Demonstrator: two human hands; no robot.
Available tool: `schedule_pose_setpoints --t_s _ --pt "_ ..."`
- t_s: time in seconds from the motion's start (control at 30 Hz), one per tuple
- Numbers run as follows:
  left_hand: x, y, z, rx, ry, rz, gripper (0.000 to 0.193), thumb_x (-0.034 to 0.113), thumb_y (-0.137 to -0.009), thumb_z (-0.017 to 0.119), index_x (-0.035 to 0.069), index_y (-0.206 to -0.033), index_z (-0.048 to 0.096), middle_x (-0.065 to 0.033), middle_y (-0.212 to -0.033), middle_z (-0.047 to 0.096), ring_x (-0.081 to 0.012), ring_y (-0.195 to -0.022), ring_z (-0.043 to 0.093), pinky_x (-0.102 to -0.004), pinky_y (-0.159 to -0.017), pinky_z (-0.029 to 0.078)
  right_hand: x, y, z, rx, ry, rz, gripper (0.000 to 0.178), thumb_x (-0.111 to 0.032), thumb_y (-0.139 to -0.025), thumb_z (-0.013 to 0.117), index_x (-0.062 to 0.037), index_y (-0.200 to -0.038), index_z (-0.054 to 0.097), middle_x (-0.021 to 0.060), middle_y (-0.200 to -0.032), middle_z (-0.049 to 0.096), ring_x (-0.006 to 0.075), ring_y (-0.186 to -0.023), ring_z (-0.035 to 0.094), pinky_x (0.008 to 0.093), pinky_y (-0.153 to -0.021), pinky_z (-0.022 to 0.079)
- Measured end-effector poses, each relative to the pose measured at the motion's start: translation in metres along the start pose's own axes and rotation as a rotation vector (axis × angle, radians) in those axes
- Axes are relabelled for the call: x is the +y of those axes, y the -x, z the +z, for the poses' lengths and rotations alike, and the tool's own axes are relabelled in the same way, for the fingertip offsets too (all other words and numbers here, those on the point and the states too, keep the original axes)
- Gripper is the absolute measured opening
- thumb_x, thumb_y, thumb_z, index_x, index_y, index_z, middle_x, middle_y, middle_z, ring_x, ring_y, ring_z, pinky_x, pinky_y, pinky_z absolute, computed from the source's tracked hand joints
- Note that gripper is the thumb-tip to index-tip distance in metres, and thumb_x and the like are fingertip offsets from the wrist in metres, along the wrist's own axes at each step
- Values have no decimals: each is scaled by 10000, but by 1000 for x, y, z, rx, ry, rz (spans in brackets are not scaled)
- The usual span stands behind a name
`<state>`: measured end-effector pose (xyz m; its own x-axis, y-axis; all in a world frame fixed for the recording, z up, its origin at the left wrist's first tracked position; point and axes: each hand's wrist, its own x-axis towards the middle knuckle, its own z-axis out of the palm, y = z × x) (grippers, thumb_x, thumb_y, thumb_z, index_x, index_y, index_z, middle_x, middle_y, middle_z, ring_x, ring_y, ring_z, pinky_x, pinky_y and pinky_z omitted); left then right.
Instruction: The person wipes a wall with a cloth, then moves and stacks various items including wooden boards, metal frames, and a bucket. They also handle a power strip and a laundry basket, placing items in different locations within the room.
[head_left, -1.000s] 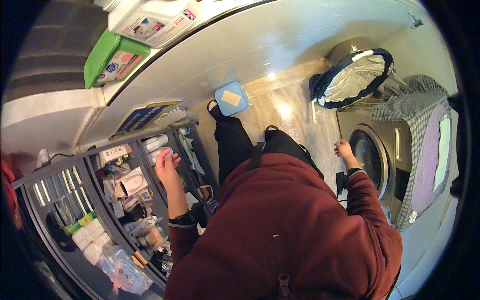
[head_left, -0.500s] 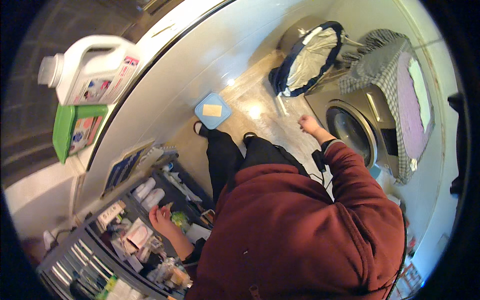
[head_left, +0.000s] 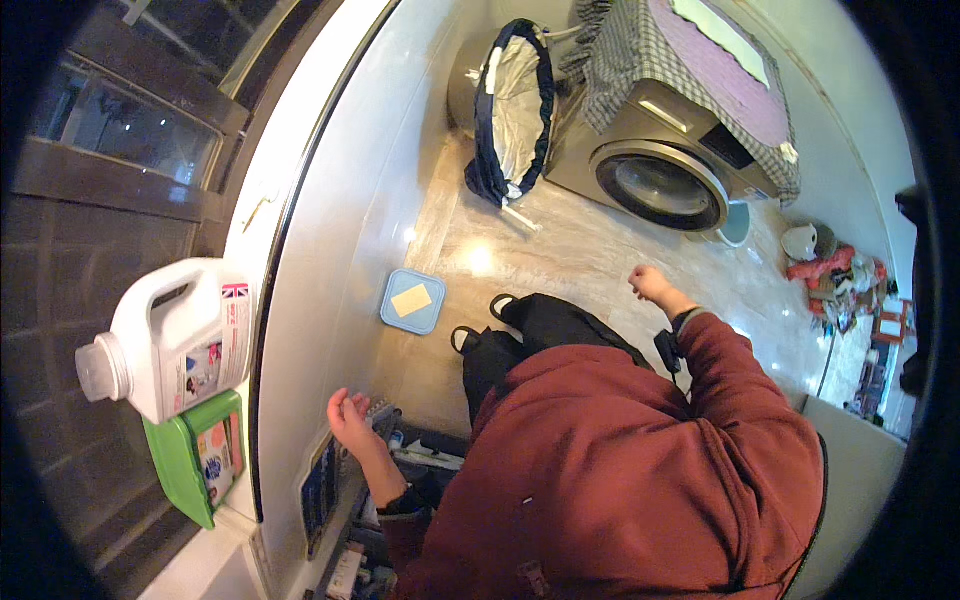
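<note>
My left hand [head_left: 352, 420] is raised above the drawer rack [head_left: 430, 455] near the wall, its fingers slightly bent and apart, with nothing in them. Over the floor, in front of the washing machine [head_left: 570, 165], my right hand [head_left: 652, 284] hangs with its fingers curled in; I see nothing in it. A small dark device [head_left: 668, 350] sits at my right wrist. On the floor between my feet and the wall lies a square light-blue item [head_left: 400, 319] with a pale yellow rectangle on top.
A dark-rimmed fabric laundry basket [head_left: 548, 85] stands beside the washer, which a checked cloth [head_left: 640, 62] covers. On the left ledge are a white jug [head_left: 180, 365] and a green box [head_left: 178, 465]. A pale blue bucket [head_left: 736, 225] and a clutter of items [head_left: 840, 280] lie to the right.
My view has swung to the right and my body has turned. My left hand has come away from the cluttered rack. My right hand stays low with its fingers curled.
</note>
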<state>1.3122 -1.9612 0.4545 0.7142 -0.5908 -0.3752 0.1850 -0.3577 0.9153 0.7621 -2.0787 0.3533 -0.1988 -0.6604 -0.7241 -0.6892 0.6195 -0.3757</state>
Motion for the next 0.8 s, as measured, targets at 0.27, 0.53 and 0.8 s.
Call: schedule_pose_setpoints --t_s 0.27,0.53,0.8 --pt "41 -51 118 -475 -42 172 171 25 -812 412 -12 -959 491 -82 -906 503 -143 -770 521 -262 -659 461 50 72 20 177 -291 22 181 -208 -769 479 -30 -750 510 69 -614 536 155 -500 516 282 -454 427" --pt "75 -17 284 -763 -175 372 159 -6 -807 402 6 -900 530 -67 -937 464 -122 -752 516 -243 -667 461 162 65 14 205 -416 218 148 -192 -763 485 -47 -733 489 65 -587 520 159 -438 490 273 -398 396" --pt "94 -12 447 -885 -632 776 154 44 -748 493 42 -884 565 -101 -847 517 -187 -725 531 -286 -682 436 223 11 -36 229 -732 253 128 -198 -781 459 -75 -800 491 59 -594 513 133 -423 479 255 -373 373"
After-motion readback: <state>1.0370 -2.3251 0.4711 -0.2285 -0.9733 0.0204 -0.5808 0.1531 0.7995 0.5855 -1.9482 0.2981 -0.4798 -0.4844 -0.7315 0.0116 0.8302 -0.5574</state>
